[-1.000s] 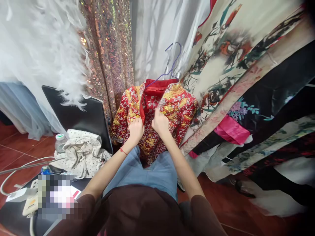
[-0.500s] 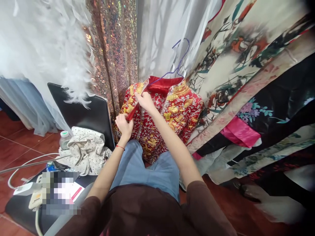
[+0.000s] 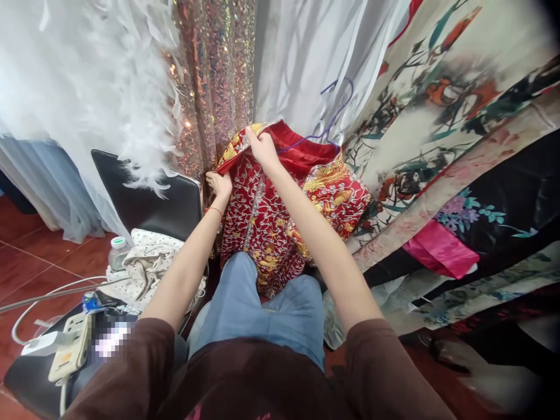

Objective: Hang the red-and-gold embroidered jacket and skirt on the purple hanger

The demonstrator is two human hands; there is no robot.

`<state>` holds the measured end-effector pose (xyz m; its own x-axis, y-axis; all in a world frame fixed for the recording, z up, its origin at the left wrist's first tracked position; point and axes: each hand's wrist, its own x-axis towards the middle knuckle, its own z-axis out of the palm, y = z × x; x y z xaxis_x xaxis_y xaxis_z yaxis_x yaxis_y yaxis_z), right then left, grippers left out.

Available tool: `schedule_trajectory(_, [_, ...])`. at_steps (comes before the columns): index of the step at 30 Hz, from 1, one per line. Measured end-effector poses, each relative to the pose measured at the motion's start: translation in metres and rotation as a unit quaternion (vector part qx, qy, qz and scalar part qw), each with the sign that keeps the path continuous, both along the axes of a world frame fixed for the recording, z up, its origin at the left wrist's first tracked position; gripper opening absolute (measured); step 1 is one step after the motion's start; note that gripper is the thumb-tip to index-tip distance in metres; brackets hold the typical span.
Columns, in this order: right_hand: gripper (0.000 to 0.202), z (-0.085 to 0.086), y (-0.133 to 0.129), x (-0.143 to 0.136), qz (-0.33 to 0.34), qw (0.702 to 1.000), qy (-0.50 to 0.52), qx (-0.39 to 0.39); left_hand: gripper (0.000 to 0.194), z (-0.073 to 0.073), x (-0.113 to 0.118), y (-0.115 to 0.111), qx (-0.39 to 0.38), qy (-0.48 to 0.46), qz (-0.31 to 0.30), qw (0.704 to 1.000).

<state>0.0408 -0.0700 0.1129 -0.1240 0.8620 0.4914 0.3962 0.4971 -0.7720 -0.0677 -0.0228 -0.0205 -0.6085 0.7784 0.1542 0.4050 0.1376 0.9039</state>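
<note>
Together, left hand (image 3: 220,184) and right hand (image 3: 263,148) grip the red jacket (image 3: 262,230) (gold-embroidered).

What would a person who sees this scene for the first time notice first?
Probably the red and gold jacket, mid-picture, its front edge held by the left hand and, higher up, the right hand. Next, the white feathers hanging at upper left and the bright pink cloth at right.

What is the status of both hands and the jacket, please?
Left hand, right hand: both grip one front edge. Jacket: front open, purple hanger at collar. Black chair close beside left hand.
</note>
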Motion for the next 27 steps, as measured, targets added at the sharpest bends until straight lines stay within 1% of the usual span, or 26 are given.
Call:
schedule_trajectory(1, [0.046, -0.002, 0.000, 0.001, -0.018, 1.000, 0.006, 0.007, 0.044, -0.003, -0.002, -0.001, -0.022, 0.006, -0.002, 1.000])
schedule_trajectory(3, [0.047, -0.010, -0.001, 0.002, -0.052, 0.998, 0.012, 0.019, 0.057, -0.016, -0.003, -0.008, -0.074, 0.016, -0.006, 0.997])
schedule_trajectory(5, [0.048, -0.019, -0.003, 0.004, -0.067, 0.997, 0.005, 0.022, 0.073, -0.033, -0.002, -0.015, -0.117, 0.032, -0.009, 0.993])
schedule_trajectory(7, [0.049, -0.025, -0.004, 0.006, -0.069, 0.997, -0.004, 0.024, 0.082, -0.047, 0.000, -0.020, -0.129, 0.066, -0.015, 0.989])
schedule_trajectory(9, [0.050, -0.028, -0.004, 0.009, -0.063, 0.998, -0.006, 0.028, 0.079, -0.054, 0.000, -0.021, -0.144, 0.108, -0.036, 0.983])
schedule_trajectory(12, [0.053, -0.027, -0.003, 0.013, -0.047, 0.998, 0.011, 0.039, 0.057, -0.053, -0.005, -0.020, -0.191, 0.123, -0.075, 0.971])
schedule_trajectory(13, [0.053, -0.027, -0.002, 0.014, -0.040, 0.998, 0.024, 0.041, 0.052, -0.053, -0.008, -0.022, -0.197, 0.117, -0.079, 0.970])
schedule_trajectory(15, [0.054, -0.028, -0.003, 0.016, -0.025, 0.997, 0.060, 0.039, 0.047, -0.054, -0.011, -0.031, -0.174, 0.107, -0.076, 0.976])
schedule_trajectory(17, [0.054, -0.028, -0.006, 0.018, -0.007, 0.995, 0.092, 0.034, 0.044, -0.060, -0.011, -0.049, -0.137, 0.108, -0.068, 0.982])
schedule_trajectory(19, [0.053, -0.029, -0.014, 0.022, 0.009, 0.993, 0.107, 0.042, 0.043, -0.071, -0.005, -0.075, -0.096, 0.110, -0.058, 0.988])
schedule_trajectory(22, [0.048, -0.032, -0.030, 0.035, 0.019, 0.991, 0.106, 0.078, 0.059, -0.092, 0.007, -0.120, -0.001, 0.117, -0.041, 0.992])
schedule_trajectory(24, [0.043, -0.040, -0.039, 0.047, 0.014, 0.990, 0.110, 0.091, 0.069, -0.107, 0.013, -0.149, 0.039, 0.118, -0.051, 0.991])
schedule_trajectory(25, [0.042, -0.046, -0.043, 0.054, 0.011, 0.990, 0.112, 0.090, 0.071, -0.114, 0.015, -0.161, 0.040, 0.117, -0.053, 0.991])
schedule_trajectory(27, [0.039, -0.061, -0.049, 0.066, 0.007, 0.990, 0.112, 0.085, 0.075, -0.130, 0.020, -0.175, 0.039, 0.100, -0.039, 0.993])
